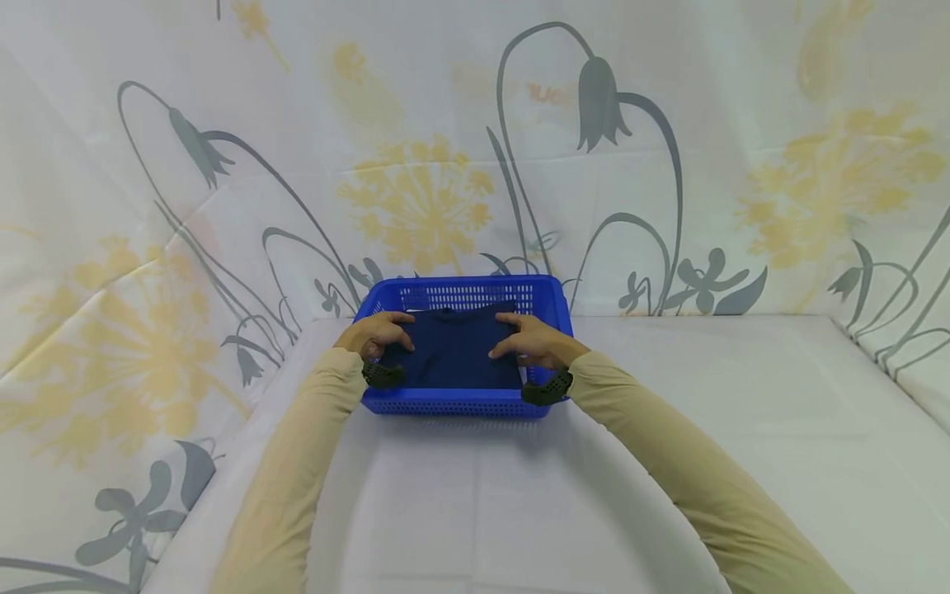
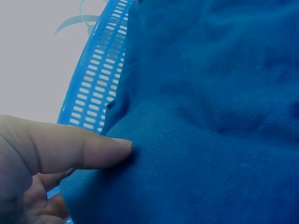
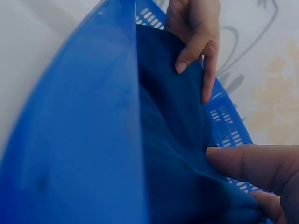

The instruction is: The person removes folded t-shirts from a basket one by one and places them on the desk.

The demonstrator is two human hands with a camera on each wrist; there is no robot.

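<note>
Head view: dark blue cloth (image 1: pixel 453 356) lay inside the blue basket (image 1: pixel 454 402) on the white surface (image 1: pixel 416 503). Left hand (image 1: pixel 374 332) sat at the cloth's 9 o'clock, right hand (image 1: pixel 539 339) at 3 o'clock; both pinched its edges, thumbs on top, other fingers partly hidden. Flower-printed backdrop (image 1: pixel 460 107) hung at 12 o'clock, beyond the basket.

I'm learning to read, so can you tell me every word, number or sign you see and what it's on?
Flowery sheet: small orange marks like letters, too faint to read for sure.
Blue basket: no words or numbers that I can see.
Dark blue cloth: none that I can see.
</note>
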